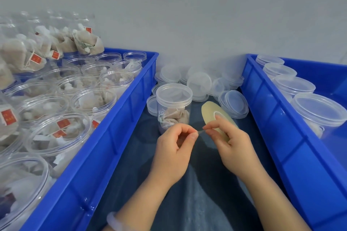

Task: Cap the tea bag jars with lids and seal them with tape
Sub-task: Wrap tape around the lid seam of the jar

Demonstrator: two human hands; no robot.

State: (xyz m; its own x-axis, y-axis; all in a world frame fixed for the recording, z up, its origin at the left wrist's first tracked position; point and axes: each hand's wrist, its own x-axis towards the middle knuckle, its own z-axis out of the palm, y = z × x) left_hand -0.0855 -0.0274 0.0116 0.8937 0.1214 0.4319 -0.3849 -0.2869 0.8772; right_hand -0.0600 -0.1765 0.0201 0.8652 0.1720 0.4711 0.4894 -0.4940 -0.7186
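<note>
My right hand (231, 143) grips the tape roll (210, 112); my left hand (174, 148) pinches its free end (200, 132); I'd draw it taut towards the capped jar (173, 107) just beyond my left hand.

I see a dark blue cloth surface (206, 202) running up to the grey wall. On it sit a left blue crate (105, 148) and a right blue crate (293, 155), well apart. Between them a capped jar (173, 107) stands upright, with a heap of loose lids (199, 82) just behind it, by the wall.
</note>
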